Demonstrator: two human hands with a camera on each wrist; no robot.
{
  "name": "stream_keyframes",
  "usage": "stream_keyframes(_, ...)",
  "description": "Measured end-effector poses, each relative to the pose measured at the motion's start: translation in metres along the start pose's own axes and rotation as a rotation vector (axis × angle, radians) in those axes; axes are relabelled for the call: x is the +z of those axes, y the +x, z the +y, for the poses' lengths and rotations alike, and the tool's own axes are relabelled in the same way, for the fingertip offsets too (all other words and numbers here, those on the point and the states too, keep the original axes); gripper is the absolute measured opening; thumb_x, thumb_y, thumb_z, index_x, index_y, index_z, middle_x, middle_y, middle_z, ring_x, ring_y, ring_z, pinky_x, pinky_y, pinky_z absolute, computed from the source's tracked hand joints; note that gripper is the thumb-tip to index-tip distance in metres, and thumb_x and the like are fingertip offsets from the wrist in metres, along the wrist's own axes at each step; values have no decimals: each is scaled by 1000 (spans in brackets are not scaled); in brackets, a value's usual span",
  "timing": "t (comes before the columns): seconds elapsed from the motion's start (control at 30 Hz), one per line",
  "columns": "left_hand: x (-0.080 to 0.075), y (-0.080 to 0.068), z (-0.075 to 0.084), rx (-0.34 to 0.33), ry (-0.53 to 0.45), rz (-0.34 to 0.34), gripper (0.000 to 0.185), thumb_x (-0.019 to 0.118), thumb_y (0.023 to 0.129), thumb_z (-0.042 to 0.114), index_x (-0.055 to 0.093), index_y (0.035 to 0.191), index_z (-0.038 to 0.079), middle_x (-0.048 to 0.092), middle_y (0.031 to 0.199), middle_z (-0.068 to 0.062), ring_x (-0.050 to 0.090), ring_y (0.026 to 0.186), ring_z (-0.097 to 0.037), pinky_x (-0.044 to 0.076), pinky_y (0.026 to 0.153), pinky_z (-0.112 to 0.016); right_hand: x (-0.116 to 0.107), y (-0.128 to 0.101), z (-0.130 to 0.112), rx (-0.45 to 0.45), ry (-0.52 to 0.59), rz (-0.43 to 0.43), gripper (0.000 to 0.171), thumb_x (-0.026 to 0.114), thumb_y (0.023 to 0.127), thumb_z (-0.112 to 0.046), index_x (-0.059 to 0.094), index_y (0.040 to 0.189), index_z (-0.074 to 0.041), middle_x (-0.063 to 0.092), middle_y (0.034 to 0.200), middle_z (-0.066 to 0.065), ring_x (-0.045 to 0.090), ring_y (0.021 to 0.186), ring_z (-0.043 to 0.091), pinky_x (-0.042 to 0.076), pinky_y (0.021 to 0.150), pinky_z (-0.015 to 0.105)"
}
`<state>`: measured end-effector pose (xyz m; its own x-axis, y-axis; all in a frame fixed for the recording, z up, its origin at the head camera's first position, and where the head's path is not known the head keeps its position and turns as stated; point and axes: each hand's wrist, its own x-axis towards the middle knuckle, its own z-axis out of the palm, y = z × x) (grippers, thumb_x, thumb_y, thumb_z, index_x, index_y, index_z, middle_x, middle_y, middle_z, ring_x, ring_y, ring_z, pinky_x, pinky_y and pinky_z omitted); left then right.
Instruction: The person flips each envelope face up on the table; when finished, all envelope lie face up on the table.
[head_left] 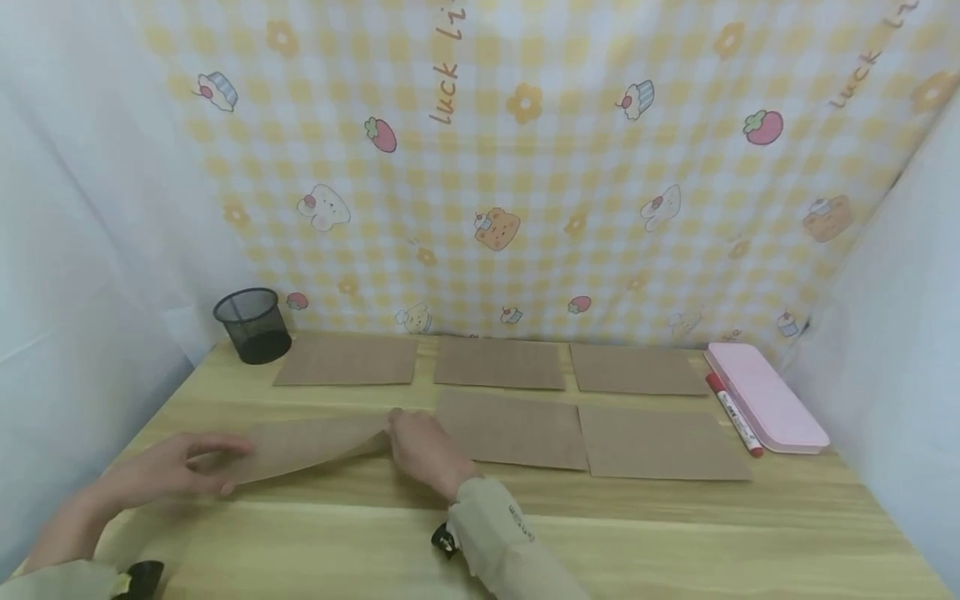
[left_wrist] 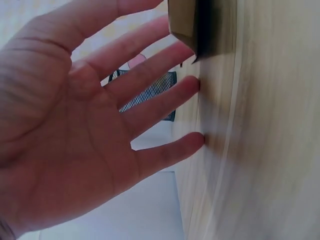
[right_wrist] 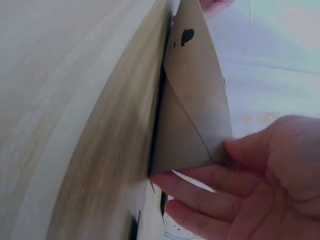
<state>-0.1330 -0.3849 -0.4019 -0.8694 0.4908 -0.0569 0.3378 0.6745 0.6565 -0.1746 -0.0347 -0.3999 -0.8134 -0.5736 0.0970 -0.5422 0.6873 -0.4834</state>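
Observation:
A brown kraft-paper envelope (head_left: 311,442) is tilted up off the table at the left of the front row, slightly bowed. Its underside in the right wrist view shows a diagonal flap seam and dark printed marks. My right hand (head_left: 427,450) pinches the right end, thumb on one face and fingers on the other (right_wrist: 270,175). At the left end, my left hand (head_left: 168,467) has its thumb and fingers spread apart around the edge. In the left wrist view its fingers (left_wrist: 165,107) are nearly straight, with lower fingertips at the tabletop and the envelope's corner (left_wrist: 182,20) by the upper ones.
Several more brown envelopes lie flat in two rows, including one (head_left: 510,429) right of my right hand. A black mesh pen cup (head_left: 251,325) stands back left. A pink case (head_left: 765,400) and a red-capped marker (head_left: 735,415) lie at right. A checked curtain (head_left: 525,167) hangs behind.

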Motion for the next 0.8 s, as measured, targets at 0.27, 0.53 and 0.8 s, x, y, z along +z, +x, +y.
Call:
stream_keyframes(0.27,-4,2,2,-7,50,-57,40,67,86,21,60,125,14,54,130,-8,36,110,13,44,76,-20,-1,3,1,69,54,47,23,41,100,-16,57,90,-2,42,59,-2,40,50,9,36,44,20)
stream_keyframes(0.53,-5,5,9,-204,16,26,35,50,97,29,59,121,5,60,118,-17,55,108,-30,48,78,-40,-2,9,4,167,146,169,12,43,100,-20,44,98,-8,41,60,-3,38,49,9,33,41,22)
stream_keyframes(0.8,-3,10,16,-289,-127,156,29,48,98,29,46,98,1,64,98,-12,57,83,-17,46,66,-32,-3,8,6,66,152,325,11,52,96,-15,44,89,-13,43,61,-6,39,50,4,31,41,17)
